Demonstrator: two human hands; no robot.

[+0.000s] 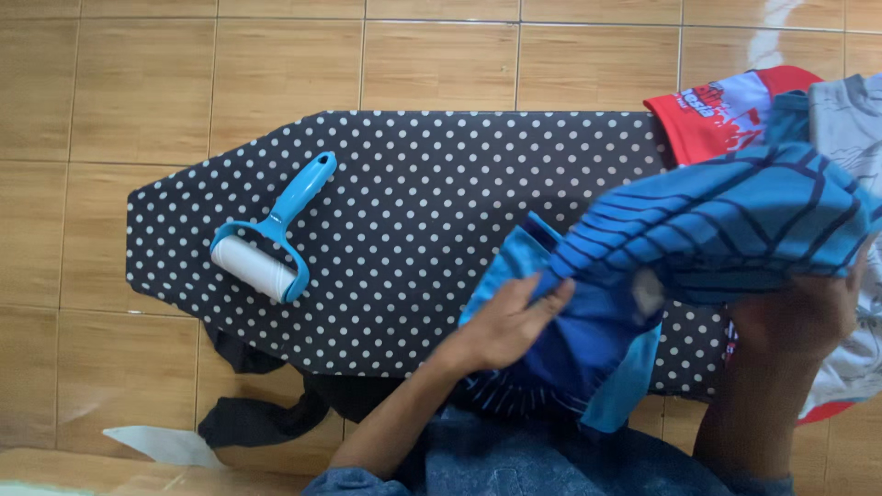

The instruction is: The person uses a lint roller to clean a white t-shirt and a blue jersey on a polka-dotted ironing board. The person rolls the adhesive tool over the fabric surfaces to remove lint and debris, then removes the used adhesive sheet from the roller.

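Observation:
My left hand grips the light-blue edge of a blue striped garment at the near side of a black ironing board with white dots. My right hand holds the same garment from underneath, mostly hidden by the cloth draped over it. The garment hangs partly over the board's right end. A blue lint roller with a white roll lies on the board's left part, well away from both hands.
A red, white and grey pile of clothes sits at the board's right end. Dark cloth hangs below the board's near edge. A white scrap lies on the tan tiled floor.

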